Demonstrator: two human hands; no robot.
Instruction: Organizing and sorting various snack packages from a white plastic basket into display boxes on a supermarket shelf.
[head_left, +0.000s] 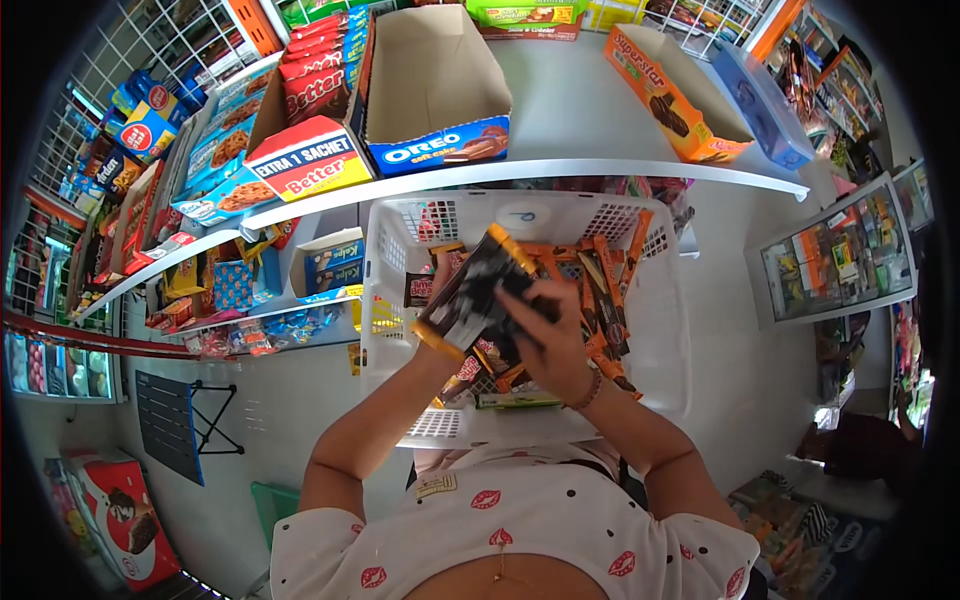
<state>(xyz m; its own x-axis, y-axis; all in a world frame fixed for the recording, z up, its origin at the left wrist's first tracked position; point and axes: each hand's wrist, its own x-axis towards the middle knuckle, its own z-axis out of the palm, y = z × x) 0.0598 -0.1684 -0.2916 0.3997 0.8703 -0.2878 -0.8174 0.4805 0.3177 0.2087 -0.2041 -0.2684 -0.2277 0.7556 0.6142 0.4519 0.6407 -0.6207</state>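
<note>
My left hand (442, 351) holds a dark snack packet with orange-yellow ends (469, 289) tilted over a white plastic basket (671, 352); the packet hides most of its fingers. Against the packet's right side my right hand (559, 341) grips a black, cloth-like piece (517, 289), blurred, so its exact kind is unclear. Below both hands the basket contains several orange-and-dark wafer bars (606, 300). A small dark red snack packet (418, 289) lies at its left, and a red-and-white packet (463, 373) sits nearer me.
Above the basket runs a white shelf edge (525, 169). It carries an empty Oreo carton (442, 146), a Better carton (311, 161) and an orange Superstar carton (675, 112). A folding table (169, 424) stands left on the floor. At right is a glass display case (836, 251).
</note>
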